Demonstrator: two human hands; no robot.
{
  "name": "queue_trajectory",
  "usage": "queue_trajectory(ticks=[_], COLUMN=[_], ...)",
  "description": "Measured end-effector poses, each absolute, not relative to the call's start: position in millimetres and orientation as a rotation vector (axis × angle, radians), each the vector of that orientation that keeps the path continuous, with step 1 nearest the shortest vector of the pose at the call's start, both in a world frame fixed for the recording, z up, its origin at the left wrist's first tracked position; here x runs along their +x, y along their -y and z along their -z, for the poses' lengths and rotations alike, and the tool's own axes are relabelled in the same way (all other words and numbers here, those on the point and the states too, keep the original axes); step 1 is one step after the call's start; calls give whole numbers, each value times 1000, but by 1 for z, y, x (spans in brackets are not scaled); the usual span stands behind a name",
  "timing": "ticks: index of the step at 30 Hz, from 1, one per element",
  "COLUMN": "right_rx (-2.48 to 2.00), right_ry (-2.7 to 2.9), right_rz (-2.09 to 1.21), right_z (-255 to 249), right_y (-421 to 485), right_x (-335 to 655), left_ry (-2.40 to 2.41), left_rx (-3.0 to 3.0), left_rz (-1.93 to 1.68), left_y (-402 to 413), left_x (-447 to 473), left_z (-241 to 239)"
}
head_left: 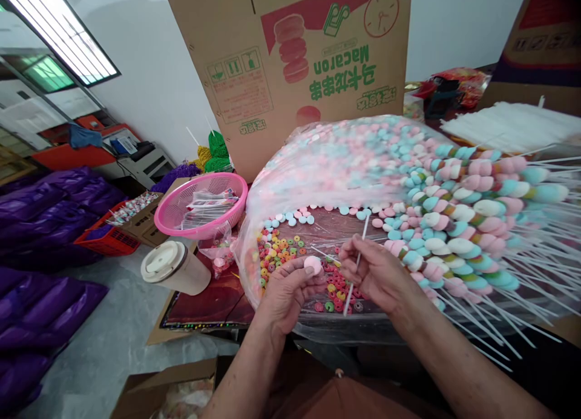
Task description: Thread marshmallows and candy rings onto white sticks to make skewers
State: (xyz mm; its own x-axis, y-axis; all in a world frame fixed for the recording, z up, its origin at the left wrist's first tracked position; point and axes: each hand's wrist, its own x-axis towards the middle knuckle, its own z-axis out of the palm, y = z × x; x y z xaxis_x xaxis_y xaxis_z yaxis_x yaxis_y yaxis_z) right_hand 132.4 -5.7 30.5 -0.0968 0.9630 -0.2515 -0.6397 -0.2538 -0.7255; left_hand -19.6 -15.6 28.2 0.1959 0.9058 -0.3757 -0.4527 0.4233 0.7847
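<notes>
Between the thumb and fingers of my left hand (290,289) is a pale pink marshmallow (313,264). My right hand (374,270) pinches a thin white stick (356,269), tilted, with its upper end near a small blue piece. Both hands hover over the table's near part, a little apart. Beneath them lie ring-shaped gummies (338,289) in red, yellow and green. Close to my right hand, a big pile of marshmallow skewers (463,225) rests with sticks pointing right. Behind the hands, loose pink, blue and white marshmallows (345,158) fill a clear plastic bag.
A pink basket (166,222) with flat wrappers and a lidded cup (181,270) stand to the left. A large cardboard box (290,68) rises behind the marshmallows. Bundled white sticks (512,128) lie back right. An open box (167,382) is below; purple bags (45,225) line the far left.
</notes>
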Motion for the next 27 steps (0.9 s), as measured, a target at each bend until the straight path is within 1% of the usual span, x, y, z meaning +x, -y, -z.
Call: queue_trajectory(ticks=[4,9,14,16,18,22,24,27], right_rx=[-819,-899,-1078,-1156,-1197,-1278,-1421,-1534], right_ry=[509,560,729,946,1320,2085,2237,2238], right_rz=[-1586,-1526,-1280,-1103,-855,-114,211,528], right_z=[-30,-22,-12,-10,-10,-20,-30,-48], right_y=[-4,-5,-6,-5,-2,4,8,19], right_x=[140,130,135,140,143,140,140,147], left_ry=[-813,-728,-762,-768,-763,-759,-814,-961], left_rx=[541,521,483,481,478,491,511,559], left_rz=[-884,-753,-857,-891,-913,-946,-968,-1078], left_y=[18,21,21,21,21,22,22,19], left_x=[-21,-12,-11,-13,-15,-16,-17,-21], left_z=[-26,-28,-29,-29,-29,-31,-32,-31])
